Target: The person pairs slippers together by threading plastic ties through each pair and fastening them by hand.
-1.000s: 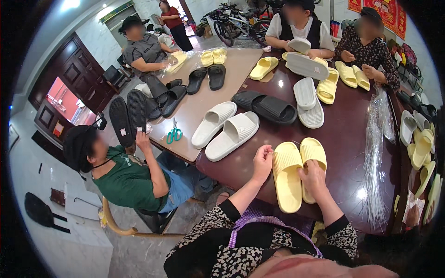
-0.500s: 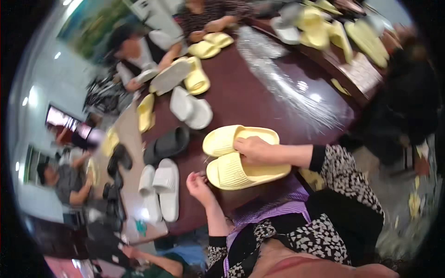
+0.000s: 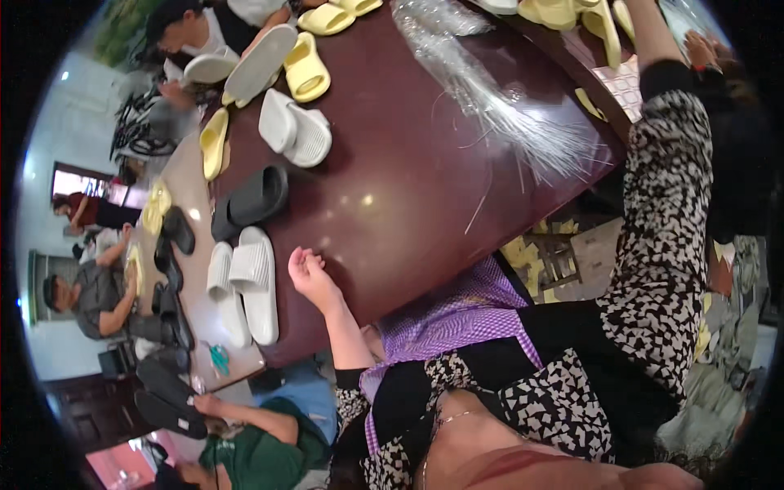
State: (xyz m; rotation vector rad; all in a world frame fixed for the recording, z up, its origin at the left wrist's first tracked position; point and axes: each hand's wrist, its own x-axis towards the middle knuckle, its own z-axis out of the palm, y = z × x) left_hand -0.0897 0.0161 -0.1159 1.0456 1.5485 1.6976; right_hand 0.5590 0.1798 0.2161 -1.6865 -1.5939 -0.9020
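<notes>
My left hand [image 3: 309, 273] rests on the near edge of the dark table [image 3: 408, 180], fingers curled loosely, holding nothing. White slippers [image 3: 245, 286] lie just beside it, black slippers [image 3: 245, 202] past them. My right arm [image 3: 665, 147] reaches up; its hand is hidden, so I cannot tell. Clear plastic bags [image 3: 498, 106] lie mid-table.

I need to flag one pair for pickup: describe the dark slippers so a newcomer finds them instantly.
Start at the dark red table. Near its left edge, beyond the left hand, lies the black slipper pair. It sits between two white pairs, the only dark pair on the red top.
</notes>
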